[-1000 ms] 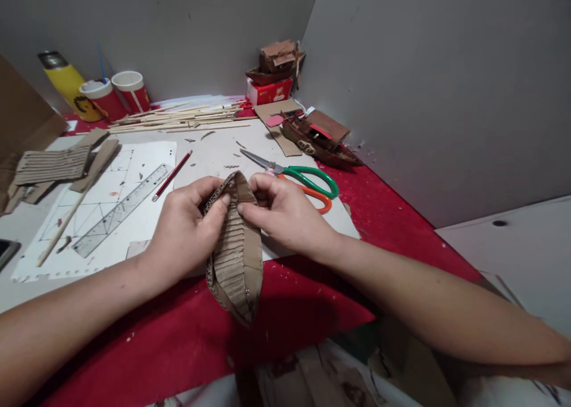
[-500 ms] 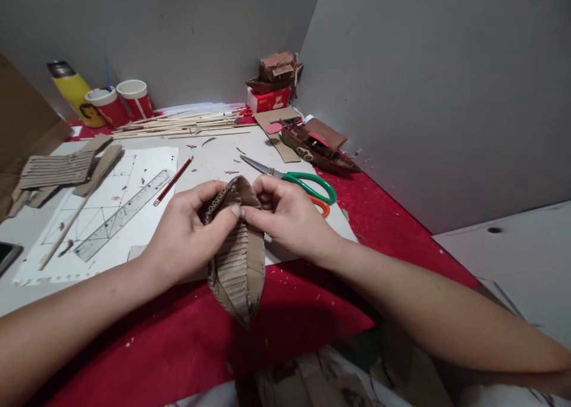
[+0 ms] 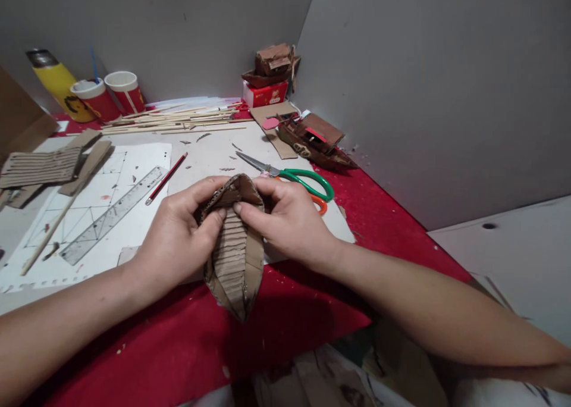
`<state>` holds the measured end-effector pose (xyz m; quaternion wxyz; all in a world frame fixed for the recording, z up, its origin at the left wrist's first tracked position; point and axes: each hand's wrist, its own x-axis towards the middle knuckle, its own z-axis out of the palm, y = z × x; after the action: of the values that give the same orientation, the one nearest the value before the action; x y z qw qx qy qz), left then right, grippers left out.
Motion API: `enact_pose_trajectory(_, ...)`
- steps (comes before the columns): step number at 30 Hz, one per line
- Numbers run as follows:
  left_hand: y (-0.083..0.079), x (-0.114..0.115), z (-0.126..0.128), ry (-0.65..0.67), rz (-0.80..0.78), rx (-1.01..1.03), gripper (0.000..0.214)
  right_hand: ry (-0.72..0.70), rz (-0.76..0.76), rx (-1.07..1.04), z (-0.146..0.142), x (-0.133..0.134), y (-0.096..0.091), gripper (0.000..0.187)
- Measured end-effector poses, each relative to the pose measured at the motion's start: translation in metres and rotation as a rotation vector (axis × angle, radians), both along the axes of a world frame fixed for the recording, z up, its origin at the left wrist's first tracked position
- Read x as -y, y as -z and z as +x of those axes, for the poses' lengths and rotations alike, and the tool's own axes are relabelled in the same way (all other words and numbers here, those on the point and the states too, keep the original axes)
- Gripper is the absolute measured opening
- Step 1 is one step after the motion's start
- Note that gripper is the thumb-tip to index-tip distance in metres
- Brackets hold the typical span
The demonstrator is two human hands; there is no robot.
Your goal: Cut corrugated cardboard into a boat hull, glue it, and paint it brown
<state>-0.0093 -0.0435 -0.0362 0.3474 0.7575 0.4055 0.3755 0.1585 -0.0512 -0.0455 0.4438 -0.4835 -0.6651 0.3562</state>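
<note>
A small cardboard boat hull (image 3: 232, 258) with a ribbed, corrugated floor is held between both hands over the table's near edge, its pointed end toward me. My left hand (image 3: 181, 228) is closed on its left wall, thumb inside and fingers behind. My right hand (image 3: 292, 222) grips the right wall near the far end, its thumb pressing on the inner floor. Most of the fingertips are hidden behind the hull. Just beyond my right hand lie scissors (image 3: 307, 181) with a green handle and an orange one.
Left are a clear ruler (image 3: 111, 216), a pencil (image 3: 166, 179), drawn paper (image 3: 147, 157) and corrugated cardboard pieces (image 3: 40, 168). Wooden sticks (image 3: 178, 118), cups (image 3: 125, 91) and a yellow bottle (image 3: 57, 88) stand behind. Brown model boats (image 3: 312, 139) sit by the grey wall (image 3: 423, 97).
My thumbs have moved apart inside the hull, the left one shifting left and down. The hull has tilted slightly, and the view has turned a little to the right.
</note>
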Motion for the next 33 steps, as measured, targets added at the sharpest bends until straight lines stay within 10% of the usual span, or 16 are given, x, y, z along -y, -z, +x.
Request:
enact_pose_trajectory(12, -0.003, 0.0, 0.003, -0.024, -0.262, 0.139, 0.027, 0.065, 0.025, -0.059, 0.002, -0.001, 0.0, 0.008)
enact_pose_trajectory(33, 0.003, -0.004, 0.004, -0.088, -0.171, 0.099, 0.027, -0.048, -0.14, -0.236, -0.001, -0.009, 0.004, 0.02)
